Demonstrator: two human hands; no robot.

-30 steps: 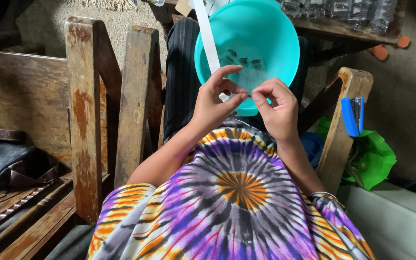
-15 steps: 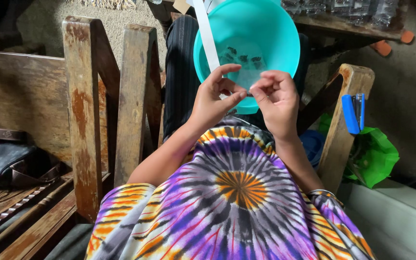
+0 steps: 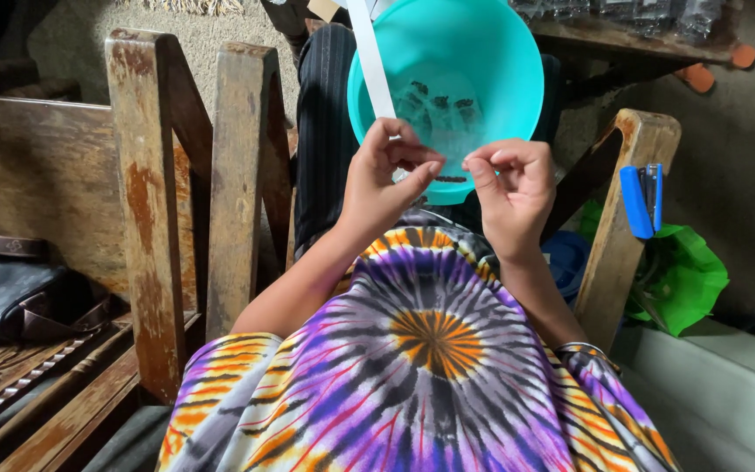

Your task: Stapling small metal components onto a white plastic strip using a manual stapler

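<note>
Hands point(image 3: 447, 183) pinching clear film over round turquoise bowl point(image 3: 491, 52)

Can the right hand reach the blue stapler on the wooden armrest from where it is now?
Probably yes. The right hand is pinching something small over the turquoise bowl, and the blue stapler sits on the wooden armrest on that same side. Nothing visible lies between them, though the fingers are busy.

A single head-worn camera looks steeply down over the wearer's lap. It sits close to both raised hands and the round turquoise plastic bowl point(image 3: 474, 61) beyond them.
</note>
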